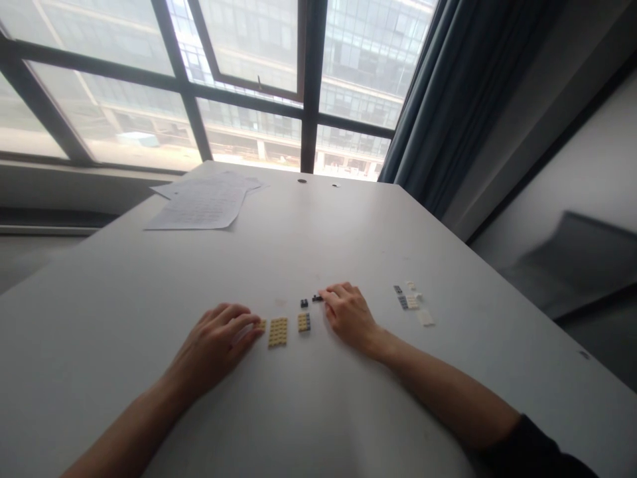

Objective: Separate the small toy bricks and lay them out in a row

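Observation:
My left hand [219,340] lies flat on the white table [318,398], fingers stretched out, their tips touching a small tan piece [262,324] beside a tan studded plate [278,331]. A smaller tan and grey plate [304,322] lies just right of it. My right hand [348,312] rests on the table with fingers curled, the tips pinching a small black brick [317,298]. Another small black brick [304,303] sits loose to the left of that one.
A cluster of small grey and white bricks [412,302] lies to the right of my right hand. Printed paper sheets [204,202] lie at the table's far left. Windows and a dark curtain [448,99] stand behind the table.

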Tool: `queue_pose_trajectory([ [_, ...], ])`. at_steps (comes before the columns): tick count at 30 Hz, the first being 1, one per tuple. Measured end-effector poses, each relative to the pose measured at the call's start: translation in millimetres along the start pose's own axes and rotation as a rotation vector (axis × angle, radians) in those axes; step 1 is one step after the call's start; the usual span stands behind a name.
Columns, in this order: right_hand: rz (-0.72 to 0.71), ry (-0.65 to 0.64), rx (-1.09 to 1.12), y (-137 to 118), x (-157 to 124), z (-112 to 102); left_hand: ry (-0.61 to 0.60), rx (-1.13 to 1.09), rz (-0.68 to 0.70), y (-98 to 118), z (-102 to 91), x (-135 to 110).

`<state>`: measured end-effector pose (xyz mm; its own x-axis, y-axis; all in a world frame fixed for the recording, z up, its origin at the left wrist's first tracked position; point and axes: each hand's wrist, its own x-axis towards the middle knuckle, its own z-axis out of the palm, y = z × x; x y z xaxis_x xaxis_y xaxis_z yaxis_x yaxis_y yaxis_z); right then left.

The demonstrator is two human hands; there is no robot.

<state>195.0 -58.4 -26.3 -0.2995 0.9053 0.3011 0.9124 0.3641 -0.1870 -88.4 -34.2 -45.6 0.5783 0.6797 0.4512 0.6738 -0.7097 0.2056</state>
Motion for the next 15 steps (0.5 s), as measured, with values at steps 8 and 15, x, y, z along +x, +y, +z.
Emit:
queue_pose_trajectory([
  [8, -0.045, -0.064, -0.16, 10, -6, -1, -0.006, 0.003, -0.005, 0, -0.2, -1],
  [15, 0.156, 0.022, -0.228, 88, -43, -26, -0.002, 0.018, 0.011, -3, 3.2, -1],
])
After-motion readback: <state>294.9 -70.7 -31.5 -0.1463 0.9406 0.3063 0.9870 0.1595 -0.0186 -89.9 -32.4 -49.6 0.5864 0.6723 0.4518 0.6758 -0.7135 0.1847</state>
